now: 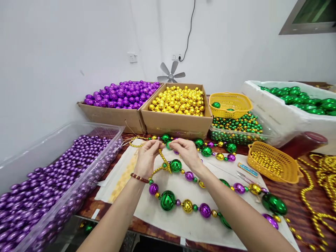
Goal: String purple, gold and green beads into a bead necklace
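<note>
My left hand point(147, 155), with a brown bead bracelet at the wrist, pinches a strand of small gold beads point(164, 159) that hangs down from its fingertips. To its right, my right hand point(186, 151) has thumb and fingers pressed together. Whatever lies between those fingers is too small to make out. Below both hands, a bead garland point(187, 205) of green, purple and gold balls curves across a white cloth point(147, 220). Its large green ball point(167, 200) lies near my left forearm. Another garland stretch point(207, 151) runs behind my hands.
Cardboard boxes hold purple balls point(118, 94) and gold balls point(181, 101) at the back. Clear tubs hold purple beads point(60, 171) and mixed beads point(236, 127). A yellow basket point(288, 176), scissors point(244, 177), a foam box point(273, 108) and gold strands point(325, 175) are to the right.
</note>
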`<state>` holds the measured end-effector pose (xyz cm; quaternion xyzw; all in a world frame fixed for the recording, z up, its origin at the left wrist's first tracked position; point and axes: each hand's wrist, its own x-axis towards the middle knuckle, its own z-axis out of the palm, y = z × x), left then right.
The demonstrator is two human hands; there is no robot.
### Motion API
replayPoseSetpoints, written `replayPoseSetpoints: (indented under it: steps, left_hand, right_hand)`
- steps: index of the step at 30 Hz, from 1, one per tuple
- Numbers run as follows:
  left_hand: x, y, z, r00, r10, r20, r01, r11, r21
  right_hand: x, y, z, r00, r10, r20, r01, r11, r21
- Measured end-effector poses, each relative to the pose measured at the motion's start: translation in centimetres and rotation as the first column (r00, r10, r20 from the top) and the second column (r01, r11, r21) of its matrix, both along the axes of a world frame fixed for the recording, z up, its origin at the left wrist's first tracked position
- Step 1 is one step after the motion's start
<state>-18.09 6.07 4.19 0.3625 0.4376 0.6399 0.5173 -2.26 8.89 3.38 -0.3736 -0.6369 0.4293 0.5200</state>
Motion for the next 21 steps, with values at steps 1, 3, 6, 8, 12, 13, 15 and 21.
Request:
replayPoseSetpoints:
  steps: [1,3,6,8,12,13,15,21]
  left_hand:
    - [-0.3,-0.2,0.4,1.000,0.007,0.007,-0.008,1.000,0.018]
    - [-0.9,-0.5,1.4,1.000,0.013,0.016,-0.014,0.999,0.047]
    - [-1.9,-0.6,3.0,1.000,0.018,0.009,-0.018,0.998,0.067]
    - [-2.5,-0.6,4.1,1.000,0.010,-0.027,-0.009,0.999,0.052]
    - [-2.7,-1.3,5.7,0.988,-0.084,-0.130,0.083,0.996,-0.017]
    - [-2.5,-1.5,5.8,0.979,-0.125,-0.159,0.122,0.992,-0.029]
    - [-1.9,-1.9,5.3,0.952,-0.216,-0.217,0.206,0.976,-0.067]
    - [0.9,-1.7,-0.2,0.888,-0.381,-0.257,0.323,0.916,-0.239]
  right_hand:
    - [1.1,0.0,0.8,0.999,-0.040,-0.012,0.040,0.999,0.017]
    - [3.5,0.1,2.5,0.992,-0.119,-0.033,0.121,0.992,0.048]
    - [6.8,-0.1,4.9,0.980,-0.196,-0.032,0.198,0.976,0.088]
    - [8.6,-0.7,6.3,0.974,-0.226,-0.030,0.228,0.968,0.107]
    - [11.7,-2.5,8.7,0.975,-0.222,0.013,0.218,0.965,0.143]
    - [12.2,-2.9,9.2,0.982,-0.187,0.035,0.180,0.973,0.146]
    - [12.7,-3.5,9.7,0.993,-0.058,0.105,0.045,0.992,0.120]
    - [8.3,-2.1,6.9,0.906,0.354,0.231,-0.340,0.935,-0.097]
